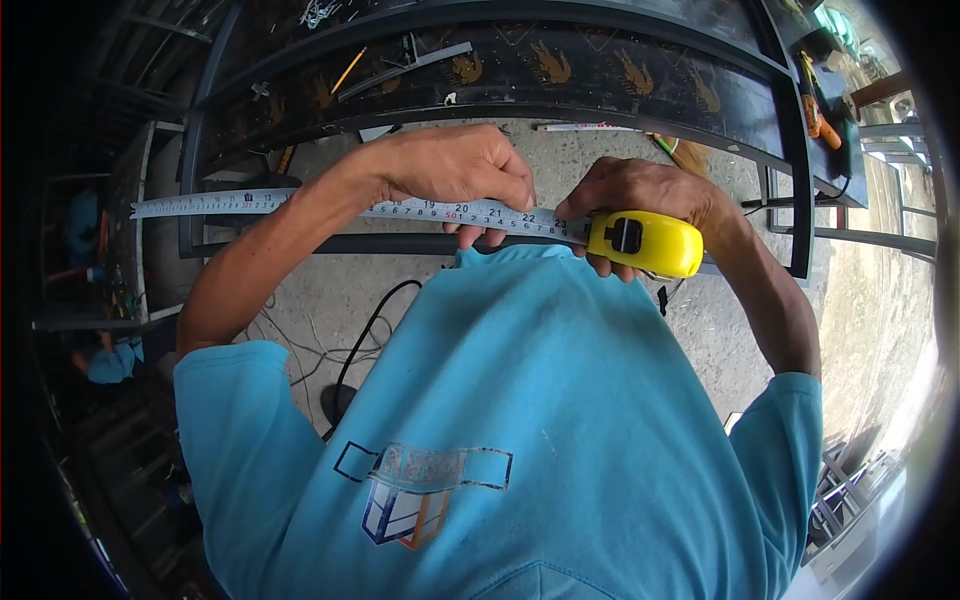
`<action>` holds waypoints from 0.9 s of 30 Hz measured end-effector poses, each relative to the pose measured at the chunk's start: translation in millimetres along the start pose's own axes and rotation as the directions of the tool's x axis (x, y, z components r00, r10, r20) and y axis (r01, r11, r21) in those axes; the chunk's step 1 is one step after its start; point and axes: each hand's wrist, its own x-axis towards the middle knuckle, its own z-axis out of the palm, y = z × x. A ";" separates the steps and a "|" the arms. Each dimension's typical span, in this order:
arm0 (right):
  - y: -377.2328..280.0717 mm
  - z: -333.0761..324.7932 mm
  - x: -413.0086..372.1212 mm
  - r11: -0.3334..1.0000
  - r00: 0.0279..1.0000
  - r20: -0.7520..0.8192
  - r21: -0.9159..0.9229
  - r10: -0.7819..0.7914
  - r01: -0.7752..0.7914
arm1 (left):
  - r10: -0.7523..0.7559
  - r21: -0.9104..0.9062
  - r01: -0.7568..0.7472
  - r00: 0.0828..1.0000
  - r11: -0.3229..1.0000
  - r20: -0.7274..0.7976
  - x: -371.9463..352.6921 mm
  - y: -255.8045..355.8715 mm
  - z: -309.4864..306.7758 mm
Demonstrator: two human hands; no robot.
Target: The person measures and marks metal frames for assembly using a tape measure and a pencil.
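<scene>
A tape measure with a yellow case [655, 243] is held in my right hand [640, 190], whose fingers wrap round the case and whose thumb lies by the blade's mouth. Its marked blade [400, 210] is pulled out to the left, past a dark metal frame [188, 200]. My left hand [465, 170] pinches the blade near the 21 and 22 marks, fingers showing below it. The blade's free end [140, 210] sticks out beyond the frame on the left. Part of the blade is hidden behind my left forearm.
A dark bench board [560, 70] with gold patterns spans the far side, bearing a pencil [348, 70] and a metal strip [405, 70]. An orange-handled tool [822, 125] lies at right. Cables [365, 335] run over the concrete floor. Another person's blue sleeve [112, 362] shows at left.
</scene>
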 end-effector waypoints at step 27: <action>12.7 2.8 16.9 0.961 0.972 -0.034 -0.165 -0.233 0.224 | 0.043 -0.031 -0.043 0.999 0.999 -0.002 -2.1 -21.3 -6.1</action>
